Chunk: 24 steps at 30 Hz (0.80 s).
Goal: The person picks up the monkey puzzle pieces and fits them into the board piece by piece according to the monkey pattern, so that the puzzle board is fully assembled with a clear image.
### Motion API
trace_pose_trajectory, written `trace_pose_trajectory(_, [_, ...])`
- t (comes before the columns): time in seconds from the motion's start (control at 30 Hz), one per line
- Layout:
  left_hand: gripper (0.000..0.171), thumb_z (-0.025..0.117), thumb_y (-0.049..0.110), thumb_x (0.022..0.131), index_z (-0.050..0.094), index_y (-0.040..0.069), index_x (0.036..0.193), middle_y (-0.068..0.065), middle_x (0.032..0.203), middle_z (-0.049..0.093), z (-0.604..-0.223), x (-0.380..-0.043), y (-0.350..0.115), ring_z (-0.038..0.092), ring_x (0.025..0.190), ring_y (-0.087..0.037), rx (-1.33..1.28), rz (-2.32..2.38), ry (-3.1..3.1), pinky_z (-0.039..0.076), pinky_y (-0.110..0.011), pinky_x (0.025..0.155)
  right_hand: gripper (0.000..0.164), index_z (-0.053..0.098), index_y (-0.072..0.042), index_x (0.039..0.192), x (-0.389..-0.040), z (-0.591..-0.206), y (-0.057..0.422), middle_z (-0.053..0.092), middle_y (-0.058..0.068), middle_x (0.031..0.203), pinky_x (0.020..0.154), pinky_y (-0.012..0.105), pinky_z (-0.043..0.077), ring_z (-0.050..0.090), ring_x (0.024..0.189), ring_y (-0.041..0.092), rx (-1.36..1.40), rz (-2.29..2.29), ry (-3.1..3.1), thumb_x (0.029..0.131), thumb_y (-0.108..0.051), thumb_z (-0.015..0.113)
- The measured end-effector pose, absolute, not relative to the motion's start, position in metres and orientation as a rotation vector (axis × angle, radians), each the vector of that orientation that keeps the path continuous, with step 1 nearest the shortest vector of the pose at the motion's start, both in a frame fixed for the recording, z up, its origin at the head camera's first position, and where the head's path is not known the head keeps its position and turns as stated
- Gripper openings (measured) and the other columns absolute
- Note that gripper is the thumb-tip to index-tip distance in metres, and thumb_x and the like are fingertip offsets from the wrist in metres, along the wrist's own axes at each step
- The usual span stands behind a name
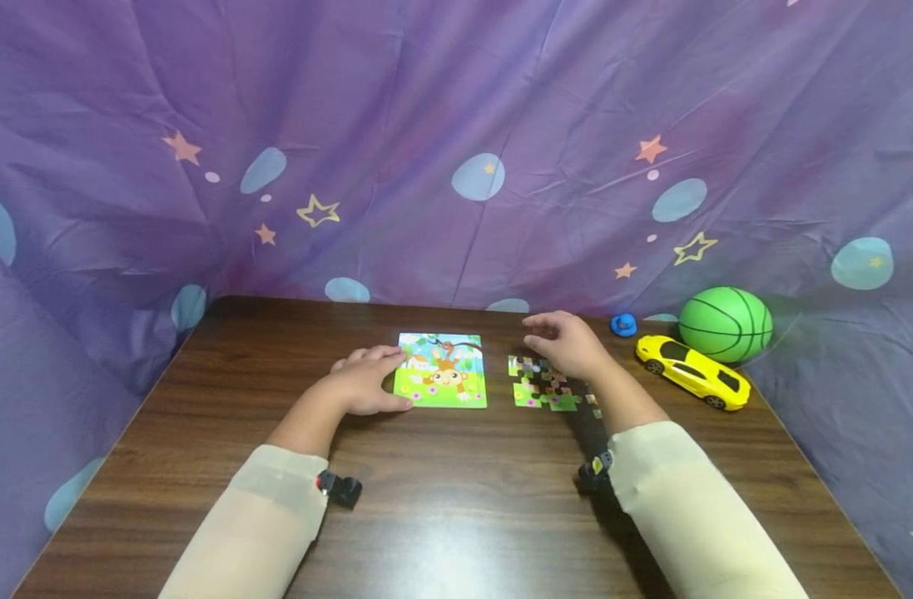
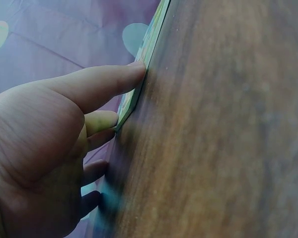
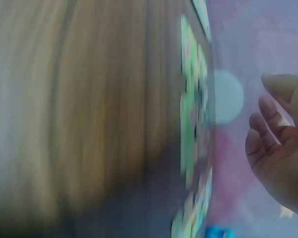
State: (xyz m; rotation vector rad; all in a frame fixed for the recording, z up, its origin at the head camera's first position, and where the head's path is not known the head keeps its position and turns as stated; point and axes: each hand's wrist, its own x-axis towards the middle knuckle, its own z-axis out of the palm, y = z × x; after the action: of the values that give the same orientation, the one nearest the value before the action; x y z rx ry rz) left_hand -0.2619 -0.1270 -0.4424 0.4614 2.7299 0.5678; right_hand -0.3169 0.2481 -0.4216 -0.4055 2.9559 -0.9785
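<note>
two hands are over the brown table (image 1: pixel 441 474): the left hand (image 1: pixel 362 383), left of centre, has thumb and fingers spread and touching the edge of the square monkey picture (image 1: pixel 444 374) at mid-frame, while the right hand (image 1: pixel 570 345), right of centre, hovers over a cluster of puzzle pieces (image 1: pixel 528 393), thumb apart from its loosely bent fingers. toward the right side of the frame sit a yellow car (image 1: pixel 692 373), a green ball (image 1: pixel 726 324) just behind it and a small blue toy (image 1: pixel 623 325), with a purple curtain (image 1: pixel 396 125) across the top.
</note>
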Motion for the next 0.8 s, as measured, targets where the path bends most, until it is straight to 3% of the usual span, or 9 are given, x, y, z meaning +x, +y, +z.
trace_pose_trajectory(0.4, [0.093, 0.075, 0.058, 0.092, 0.036, 0.023, 0.169, -0.004, 0.179, 0.026, -0.443, -0.261, -0.127, 0.024, 0.163, -0.040, 0.463, 0.573, 2.731, 0.023, -0.072, 0.128, 0.048, 0.060, -0.004, 0.149, -0.320, -0.428, 0.321, 0.065, 0.027, 0.145, 0.111, 0.063, 0.051, 0.062, 0.133, 0.047, -0.124, -0.837, 2.975, 0.108, -0.030, 0.064])
trace_pose_trajectory(0.8, [0.093, 0.074, 0.059, 0.093, 0.035, 0.024, 0.169, -0.004, 0.179, 0.025, -0.444, -0.262, -0.128, 0.024, 0.163, -0.041, 0.475, 0.567, 2.734, 0.023, -0.072, 0.128, 0.056, 0.057, 0.002, 0.149, -0.329, -0.440, 0.336, 0.061, 0.030, 0.148, 0.114, 0.061, 0.050, 0.060, 0.135, 0.049, -0.049, -0.790, 2.919, 0.104, -0.028, 0.069])
